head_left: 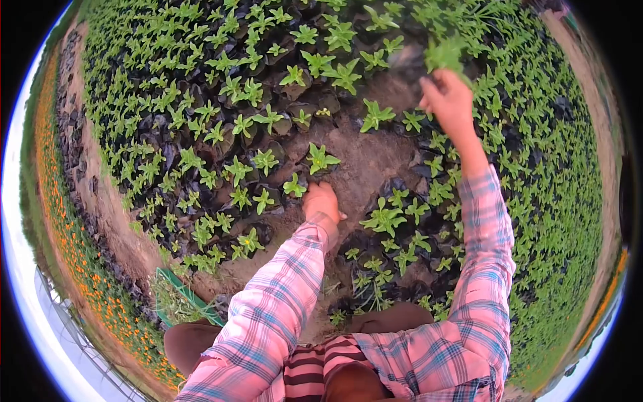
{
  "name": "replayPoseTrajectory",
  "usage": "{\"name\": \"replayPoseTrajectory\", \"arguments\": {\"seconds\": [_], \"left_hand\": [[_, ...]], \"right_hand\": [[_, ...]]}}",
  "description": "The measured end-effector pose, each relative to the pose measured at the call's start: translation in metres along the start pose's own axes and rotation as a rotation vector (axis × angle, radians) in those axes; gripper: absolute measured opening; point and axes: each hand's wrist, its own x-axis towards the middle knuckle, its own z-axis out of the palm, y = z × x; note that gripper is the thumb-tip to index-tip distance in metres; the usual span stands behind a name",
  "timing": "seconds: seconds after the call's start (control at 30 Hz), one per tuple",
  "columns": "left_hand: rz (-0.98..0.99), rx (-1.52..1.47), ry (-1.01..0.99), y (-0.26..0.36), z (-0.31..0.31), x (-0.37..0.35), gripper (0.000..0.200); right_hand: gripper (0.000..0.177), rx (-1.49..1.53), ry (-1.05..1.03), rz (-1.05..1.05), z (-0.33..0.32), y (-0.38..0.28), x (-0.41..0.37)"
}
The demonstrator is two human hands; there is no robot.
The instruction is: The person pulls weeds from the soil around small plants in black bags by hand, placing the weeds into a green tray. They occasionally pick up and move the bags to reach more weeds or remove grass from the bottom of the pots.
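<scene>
Seedling (445,55) in right hand (450,102) fingers (433,87); left hand (322,201) on soil (368,161).

I see seedling bags (201,134) left and right of a bare soil patch (368,161), crate (177,298) near-left.

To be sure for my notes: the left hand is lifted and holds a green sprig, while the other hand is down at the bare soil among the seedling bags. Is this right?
Wrong side. The head view shows the right hand lifted, holding the green sprig; the left hand is down at the bare soil among the seedling bags.
</scene>
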Motion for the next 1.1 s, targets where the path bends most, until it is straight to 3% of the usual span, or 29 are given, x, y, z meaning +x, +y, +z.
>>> {"name": "replayPoseTrajectory", "arguments": {"seconds": [0.13, 0.2, 0.27, 0.3, 0.4, 0.43, 0.53, 0.6, 0.67, 0.77, 0.8, 0.87, 0.93, 1.0, 1.1], "left_hand": [[-0.039, 0.010, -0.008, 0.002, -0.001, -0.002, 0.085], [0.012, 0.031, 0.053, -0.001, 0.001, -0.002, 0.085], [0.031, 0.036, 0.046, -0.001, -0.002, -0.003, 0.090], [0.015, 0.047, 0.026, -0.001, -0.004, -0.002, 0.092], [0.030, 0.039, 0.017, 0.000, -0.002, -0.003, 0.097], [0.021, 0.043, 0.014, -0.001, -0.001, -0.002, 0.095], [0.005, 0.053, 0.005, -0.001, -0.004, -0.003, 0.093], [0.006, 0.050, -0.010, 0.001, -0.005, -0.005, 0.093], [-0.012, 0.044, -0.033, 0.001, -0.009, -0.005, 0.092], [-0.008, 0.033, -0.034, 0.000, -0.010, -0.006, 0.090], [-0.004, 0.034, -0.028, 0.000, -0.010, -0.006, 0.090], [-0.005, 0.028, -0.019, 0.001, -0.010, -0.007, 0.089], [-0.001, 0.026, -0.019, 0.000, -0.010, -0.007, 0.088], [-0.002, 0.026, -0.019, 0.000, -0.009, -0.007, 0.087], [-0.013, 0.012, -0.012, 0.000, -0.008, -0.005, 0.086]], "right_hand": [[0.009, 0.063, -0.296, 0.153, 0.010, -0.014, -0.076], [0.008, -0.095, -0.222, -0.226, 0.034, 0.005, -0.098], [0.010, -0.333, -0.148, -0.390, 0.058, 0.013, -0.110], [0.010, -0.389, -0.134, -0.426, 0.074, 0.026, -0.114], [0.022, -0.633, -0.337, -0.261, 0.110, 0.044, -0.124], [0.022, -0.639, -0.322, -0.262, 0.109, 0.048, -0.125], [0.024, -0.364, -0.021, -0.420, 0.098, 0.044, -0.124], [0.020, 0.109, -0.155, 0.181, 0.072, 0.017, -0.119], [0.017, 0.192, -0.097, 0.147, 0.056, -0.001, -0.106], [0.020, -0.179, 0.044, -0.131, 0.044, -0.018, -0.075], [0.020, -0.180, 0.050, -0.135, 0.047, -0.015, -0.062], [0.018, -0.440, 0.230, -0.483, 0.055, -0.011, -0.041], [0.019, -0.457, 0.163, -0.413, 0.063, 0.012, -0.026], [0.017, -0.604, -0.043, -0.403, 0.068, 0.031, -0.021], [0.014, -0.479, 0.079, -0.384, 0.068, 0.033, -0.038]]}}
